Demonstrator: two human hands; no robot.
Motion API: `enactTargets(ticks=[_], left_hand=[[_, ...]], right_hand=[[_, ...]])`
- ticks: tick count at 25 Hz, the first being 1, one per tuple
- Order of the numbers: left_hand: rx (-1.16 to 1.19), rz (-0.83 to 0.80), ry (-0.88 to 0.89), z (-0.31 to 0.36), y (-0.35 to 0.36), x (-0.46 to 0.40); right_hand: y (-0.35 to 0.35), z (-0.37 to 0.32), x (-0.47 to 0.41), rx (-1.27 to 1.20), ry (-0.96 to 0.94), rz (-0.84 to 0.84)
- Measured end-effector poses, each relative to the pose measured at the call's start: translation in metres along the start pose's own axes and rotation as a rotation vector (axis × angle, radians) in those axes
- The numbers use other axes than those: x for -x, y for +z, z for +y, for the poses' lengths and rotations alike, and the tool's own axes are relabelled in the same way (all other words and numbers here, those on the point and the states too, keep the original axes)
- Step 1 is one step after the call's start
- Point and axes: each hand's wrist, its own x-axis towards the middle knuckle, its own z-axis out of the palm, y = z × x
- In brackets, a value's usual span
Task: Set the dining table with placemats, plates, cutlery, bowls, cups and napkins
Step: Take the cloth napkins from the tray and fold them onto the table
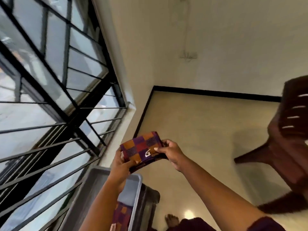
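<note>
A folded checked cloth [143, 147], patterned in purple, orange and red squares, is held up in the air by both hands, above and just beyond the far corner of a grey plastic tub [133, 195]. The left hand [120, 161] is curled round the cloth's near left edge, thumb on top; the right hand [171, 151] pinches its right side, thumb pressed on the upper face beside a small white tag. Each grip is thus clamped on the cloth, and neither is slack. More cloth of the same pattern is seen lying inside the tub, below the left forearm. A dark brown chair [290, 130] stands well to the right of the tub, on the pale floor [191, 124]; a barred window [55, 90] rises to the tub's left. No tabletop is in view.

The step in hand is judged to be the fetching of a napkin or placemat from the tub; which of the two it is cannot be told from the fold. The picture is smeared, so fine detail of the fabric layers is left unsaid.

For the step to be done well, the fold should be kept pinched at both ends so that the layers are not shaken loose while it is carried. The tag side is best kept turned down when the cloth is laid, and the edges squared to the place setting
</note>
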Motion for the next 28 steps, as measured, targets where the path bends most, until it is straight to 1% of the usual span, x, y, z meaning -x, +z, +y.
enactTargets(ticks=[3,6,9,13,15,22,26,28], left_hand=[[-0.129,-0.166,-0.007,-0.001,0.033,0.003],[-0.235,-0.326,0.029,-0.011,0.066,0.018],[-0.323,-0.416,0.054,-0.028,0.096,0.045],[-0.428,-0.609,0.054,-0.065,0.133,0.098],[-0.463,-0.702,0.056,-0.08,0.15,0.125],[-0.542,-1.081,0.029,-0.128,0.228,0.229],[-0.598,-1.26,0.051,-0.16,0.275,0.291],[-0.626,-1.331,0.055,-0.176,0.298,0.324]], right_hand=[[-0.037,0.006,0.045,-0.048,-0.071,0.179],[-0.064,0.028,0.095,-0.078,-0.138,0.388],[-0.083,0.059,0.142,-0.106,-0.192,0.548],[-0.105,0.111,0.222,-0.195,-0.212,0.795],[-0.116,0.13,0.26,-0.227,-0.222,0.893],[-0.153,0.186,0.401,-0.252,-0.215,1.289],[-0.176,0.216,0.475,-0.328,-0.219,1.477],[-0.187,0.229,0.513,-0.388,-0.246,1.534]])
